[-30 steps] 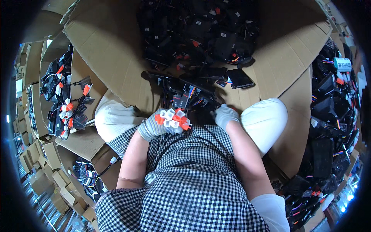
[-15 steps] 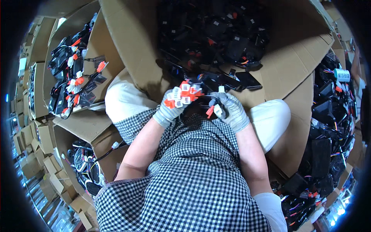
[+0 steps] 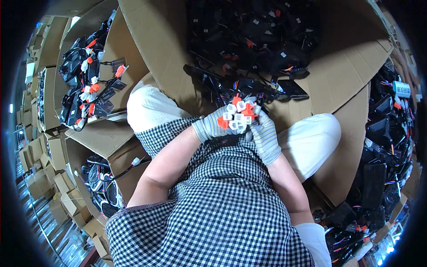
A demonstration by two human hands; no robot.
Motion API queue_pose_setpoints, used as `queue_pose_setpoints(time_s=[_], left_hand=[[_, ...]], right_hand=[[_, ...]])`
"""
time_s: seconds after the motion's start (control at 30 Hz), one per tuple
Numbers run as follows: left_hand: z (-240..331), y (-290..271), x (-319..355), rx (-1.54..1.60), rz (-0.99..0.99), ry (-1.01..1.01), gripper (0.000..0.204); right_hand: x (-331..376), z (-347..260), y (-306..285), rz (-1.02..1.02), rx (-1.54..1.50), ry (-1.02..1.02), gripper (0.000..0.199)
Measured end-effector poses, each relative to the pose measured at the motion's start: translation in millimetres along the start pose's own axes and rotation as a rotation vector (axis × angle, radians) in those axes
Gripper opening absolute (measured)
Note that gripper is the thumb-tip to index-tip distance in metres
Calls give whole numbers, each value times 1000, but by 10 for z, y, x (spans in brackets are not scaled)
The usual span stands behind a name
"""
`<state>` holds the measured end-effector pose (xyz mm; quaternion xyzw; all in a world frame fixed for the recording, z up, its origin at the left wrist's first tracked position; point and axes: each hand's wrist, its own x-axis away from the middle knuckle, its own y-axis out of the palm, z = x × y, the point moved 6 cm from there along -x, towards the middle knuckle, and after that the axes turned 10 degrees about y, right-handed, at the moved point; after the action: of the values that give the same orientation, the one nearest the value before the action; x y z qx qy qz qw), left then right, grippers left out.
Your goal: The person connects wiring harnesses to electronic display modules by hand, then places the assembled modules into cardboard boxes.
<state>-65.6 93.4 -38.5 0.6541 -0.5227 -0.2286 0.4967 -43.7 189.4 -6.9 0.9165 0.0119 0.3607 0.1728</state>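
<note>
A large open cardboard box is seen at the top centre, its side walls splayed outward and its interior filled with a shadowed pile of black units. The lap in front of its near edge is covered by a black-and-white checked apron, flanked by two white-trousered knees. On the right, a tall heap of wired black modules is seen, and on the left a smaller heap with red and white plugs. Both hands are clad in grey striped gloves and brought together between the knees, near the box's near edge. The left hand is reached in from the left, its fingers clamped on a bundle of connectors, though its fingertips are partly hidden. The right hand is set against the bundle's right side with fingers curled; whether anything is pinched there cannot be told. The bundle's red and white open ends are turned up toward the head camera, so its long axis is seen nearly end-on; its wires are mostly hidden underneath.
</note>
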Motion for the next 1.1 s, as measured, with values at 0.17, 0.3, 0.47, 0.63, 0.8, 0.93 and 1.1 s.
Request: queue_pose_setpoints(time_s=[0.17,0.3,0.47,0.63,0.8,0.93,1.1], left_hand=[[32,292,-26,-672,163,353,30],[208,128,7,-770,63,442,29],[-32,126,-37,-207,86,96,37],[231,-25,109,-1720,139,342,42],[149,211,72,-2457,187,86,31],[154,99,116,-2597,136,79,31],[-14,8,177,-2915,-97,-364,33]], right_hand=[[211,-204,-72,201,668,-182,37],[443,-514,-284,439,832,-306,29],[423,-624,-200,78,1024,-194,18],[357,-683,-77,99,1403,-411,22],[319,-566,-33,0,1841,-238,23],[278,-490,35,-78,1836,-106,28],[-15,512,-289,-274,1363,-139,61]])
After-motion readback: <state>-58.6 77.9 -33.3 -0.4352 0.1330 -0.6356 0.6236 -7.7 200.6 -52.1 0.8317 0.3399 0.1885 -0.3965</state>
